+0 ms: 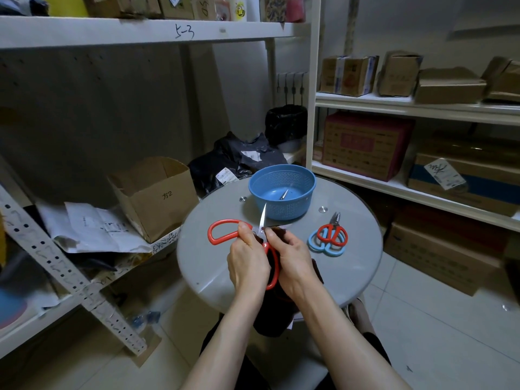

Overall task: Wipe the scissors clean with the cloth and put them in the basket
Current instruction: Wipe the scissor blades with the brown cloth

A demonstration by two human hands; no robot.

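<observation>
Storage room, round grey table (213,266) between shelves. Left hand (247,260) grips the red-handled scissors (262,220) near the pivot, handles spread, one blade pointing to 12 o'clock. Right hand (292,257) pinches the dark cloth (274,319) around the other blade; the rest of the cloth hangs over the table's 6 o'clock edge. Blue basket (284,211) sits at 12 o'clock, a thin metal piece (283,194) inside. Small red scissors (334,224) lie over blue-handled scissors (311,243) at 3 o'clock. Open cardboard box (157,198) sits on a shelf at 10 o'clock.
</observation>
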